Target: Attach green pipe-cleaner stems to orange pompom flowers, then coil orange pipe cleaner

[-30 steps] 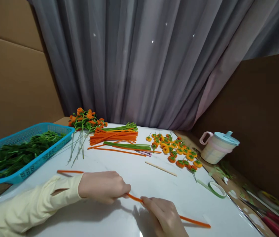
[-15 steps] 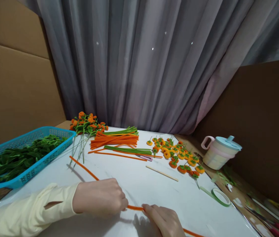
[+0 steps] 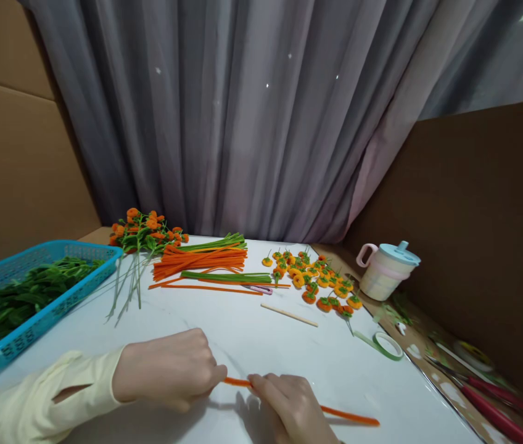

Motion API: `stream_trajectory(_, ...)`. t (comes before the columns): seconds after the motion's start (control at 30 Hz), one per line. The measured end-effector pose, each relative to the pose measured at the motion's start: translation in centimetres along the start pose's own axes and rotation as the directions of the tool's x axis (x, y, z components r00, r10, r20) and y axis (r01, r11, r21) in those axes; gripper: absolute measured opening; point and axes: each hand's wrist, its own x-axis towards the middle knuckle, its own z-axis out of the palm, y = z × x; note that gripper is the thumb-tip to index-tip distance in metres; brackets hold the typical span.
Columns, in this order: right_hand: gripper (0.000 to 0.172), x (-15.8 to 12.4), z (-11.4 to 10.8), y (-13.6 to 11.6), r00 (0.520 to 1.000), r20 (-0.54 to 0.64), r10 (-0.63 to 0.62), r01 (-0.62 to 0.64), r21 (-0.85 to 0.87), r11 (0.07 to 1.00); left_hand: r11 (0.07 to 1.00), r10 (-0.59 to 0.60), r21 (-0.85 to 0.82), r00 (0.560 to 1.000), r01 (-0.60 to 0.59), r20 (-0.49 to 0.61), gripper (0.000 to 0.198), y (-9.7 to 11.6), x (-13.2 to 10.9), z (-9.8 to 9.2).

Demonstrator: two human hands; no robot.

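Observation:
An orange pipe cleaner (image 3: 351, 417) runs between my two hands just above the white table (image 3: 335, 351). My left hand (image 3: 171, 370) is closed around one part of it, knuckles upward. A short span of the stem shows between the hands. My right hand (image 3: 289, 404) pinches it between thumb and fingers, and its free end sticks out to the right. Beyond my hands lie a pile of orange pipe cleaners (image 3: 199, 263), a few green pipe cleaners (image 3: 227, 277) and a thin wooden stick (image 3: 289, 315).
A blue basket (image 3: 58, 308) of green leaves stands at left. Orange flowers on stems (image 3: 150, 231) lie behind it. Small yellow and orange flower heads (image 3: 324, 282) spread at right, near green tape (image 3: 388, 346), a lidded cup (image 3: 388, 271) and red-handled pliers (image 3: 493, 410).
The pipe cleaner's left end, which stuck up beyond my left hand, no longer shows. Its right end is now fully in view. The whole scene has shifted left as the camera turned.

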Motion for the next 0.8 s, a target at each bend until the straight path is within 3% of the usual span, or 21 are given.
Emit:
stream_trajectory(0.23,0.035,0.0,-0.7,-0.4,0.998,0.045,0.033,-0.035,0.036,0.999,0.999,0.036,0.0,0.999,-0.036,0.036,0.007,0.1,-0.2,-0.1)
stream_trajectory(0.43,0.037,0.2,-1.1,-0.7,0.999,-0.014,0.038,-0.036,0.084,0.996,0.997,0.078,-0.002,0.997,-0.078,0.02,0.007,0.6,-0.4,-0.7)
stream_trajectory(0.6,0.041,0.2,-1.0,-0.4,0.978,-0.157,0.139,-0.122,0.118,0.986,0.999,-0.011,-0.046,1.0,0.012,0.012,0.009,0.4,-0.3,-1.2)
stream_trajectory(0.8,0.055,0.2,-1.3,-0.1,0.961,-0.247,0.127,-0.081,0.19,0.978,0.992,-0.119,-0.038,0.992,0.118,-0.036,0.007,-0.5,0.1,-0.3)
